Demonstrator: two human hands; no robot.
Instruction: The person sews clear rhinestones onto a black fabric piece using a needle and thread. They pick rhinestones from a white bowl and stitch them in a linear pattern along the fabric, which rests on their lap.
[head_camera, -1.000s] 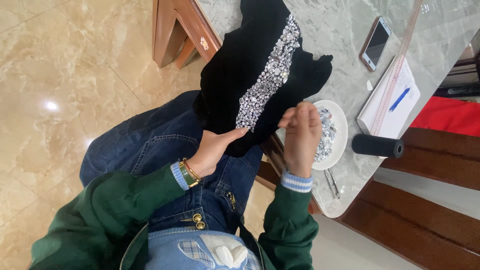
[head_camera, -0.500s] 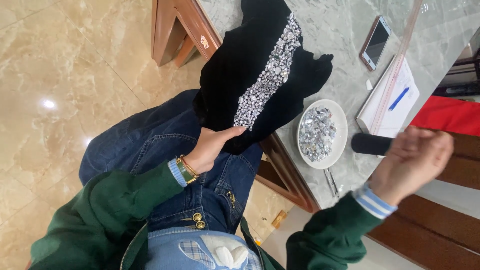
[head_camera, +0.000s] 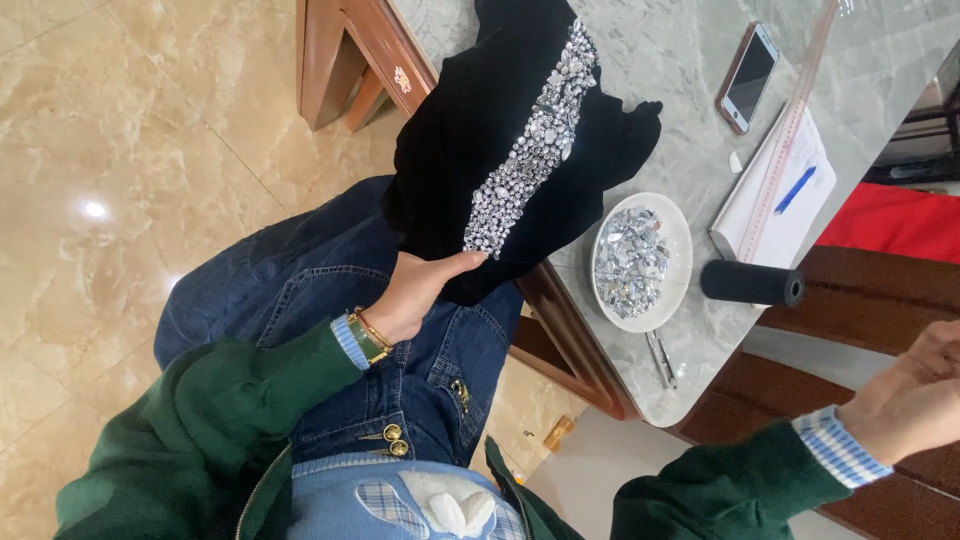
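Black velvet-like cloth (head_camera: 470, 150), soft and limp, drapes from the near edge of the table down onto my lap; a band of silver crystals (head_camera: 535, 150) runs along its length. I judge it light but uneven in weight: the beaded band is stiffer and heavier than the plain cloth, and its stones look liable to snag or come loose if pulled. The safest hold is on plain cloth beside the band, not on the stones.

My left hand (head_camera: 415, 295) is clamped on the lower edge of the cloth, thumb on top just below the band's end. My right hand (head_camera: 915, 400) is raised well apart from it, off the table's near right corner, fingers drawn together; whether it pinches a thread or needle I cannot tell.

The table (head_camera: 690, 60) is grey marble, smooth and probably slippery, with a wooden frame. On it: a white dish of loose crystals (head_camera: 640, 262) near the front edge, a black thread spool (head_camera: 750, 283) beside it, tweezers (head_camera: 660, 360) at the corner, a phone (head_camera: 748, 78), and a notepad with a pen (head_camera: 785, 195) under a long ruler (head_camera: 795, 120). The floor (head_camera: 130, 150) is polished beige tile.
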